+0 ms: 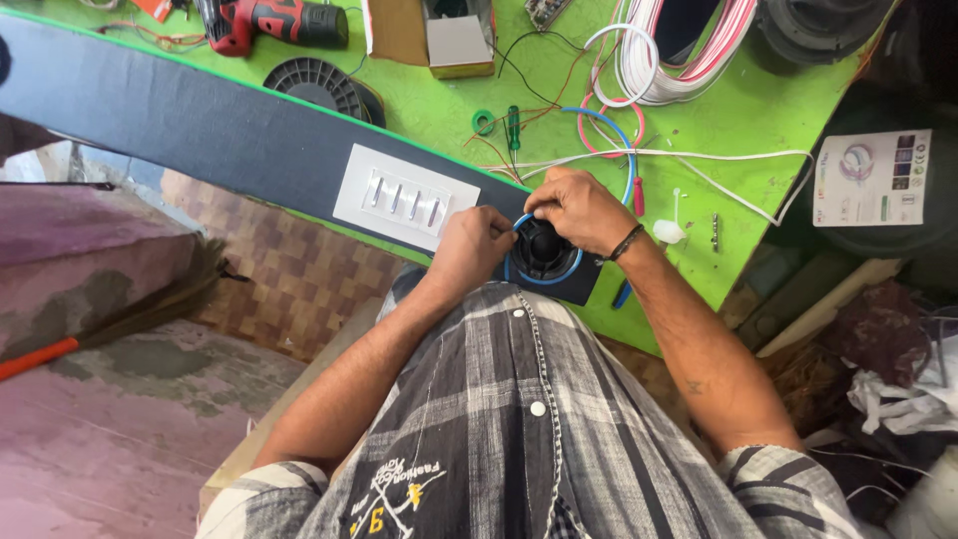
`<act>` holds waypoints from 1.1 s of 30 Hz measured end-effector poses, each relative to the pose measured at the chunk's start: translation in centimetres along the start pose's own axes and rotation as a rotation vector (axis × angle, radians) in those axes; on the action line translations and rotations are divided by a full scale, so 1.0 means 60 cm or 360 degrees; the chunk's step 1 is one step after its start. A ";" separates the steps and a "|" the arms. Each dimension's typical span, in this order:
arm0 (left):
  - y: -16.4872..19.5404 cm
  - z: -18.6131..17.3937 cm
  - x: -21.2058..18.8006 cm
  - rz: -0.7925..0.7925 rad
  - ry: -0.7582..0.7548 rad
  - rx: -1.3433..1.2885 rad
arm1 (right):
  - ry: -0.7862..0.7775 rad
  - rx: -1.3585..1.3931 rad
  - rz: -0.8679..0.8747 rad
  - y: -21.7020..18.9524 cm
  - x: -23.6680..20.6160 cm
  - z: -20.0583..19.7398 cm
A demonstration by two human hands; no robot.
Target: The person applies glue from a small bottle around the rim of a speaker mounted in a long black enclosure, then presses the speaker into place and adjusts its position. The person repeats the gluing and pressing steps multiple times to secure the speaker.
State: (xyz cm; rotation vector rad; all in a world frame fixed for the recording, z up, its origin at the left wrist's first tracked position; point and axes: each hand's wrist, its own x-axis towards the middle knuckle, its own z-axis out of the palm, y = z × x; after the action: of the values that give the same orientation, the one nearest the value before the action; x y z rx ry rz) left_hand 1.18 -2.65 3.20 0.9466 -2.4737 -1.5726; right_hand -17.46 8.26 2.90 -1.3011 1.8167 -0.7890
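Two hands (469, 245) (579, 208), one white switch plate (404, 198) with four switches, one red drill (269, 22), one green screwdriver (514, 128).

A bright green desk (758, 110) fills the upper part of the view, its edge running down toward the right. Below it on the left lies a floor of brown checkered tiles (284, 269), meeting a worn, pinkish-grey concrete step (130, 419). A broom with an orange handle (110, 324) lies across that step. On the right, dark clutter and crumpled white cloth (888, 394) crowd the floor. Daylight falls evenly.
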 end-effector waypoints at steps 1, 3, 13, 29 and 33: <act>0.000 0.001 -0.001 -0.0105 -0.0038 -0.0018 | -0.0006 -0.0011 -0.0011 0.001 0.001 -0.001; -0.001 0.004 0.002 -0.0307 -0.0118 -0.0053 | -0.0026 -0.0046 -0.0021 0.004 0.004 -0.004; -0.006 -0.006 -0.008 -0.0084 -0.0184 -0.0185 | 0.0016 -0.0105 -0.0008 0.013 0.001 0.005; -0.031 -0.046 -0.047 0.1079 -0.0160 0.0551 | 0.0060 -0.0157 0.0100 -0.008 -0.006 0.004; -0.035 -0.043 -0.050 0.1119 -0.0125 0.0591 | -0.0005 -0.0160 0.0098 0.000 0.000 0.004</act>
State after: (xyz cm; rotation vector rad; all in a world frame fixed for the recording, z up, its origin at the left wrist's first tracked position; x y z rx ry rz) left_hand 5.53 -3.76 3.47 -0.0166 -2.7468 -0.9551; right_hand -17.27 8.27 2.78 -1.3023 1.9058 -0.6691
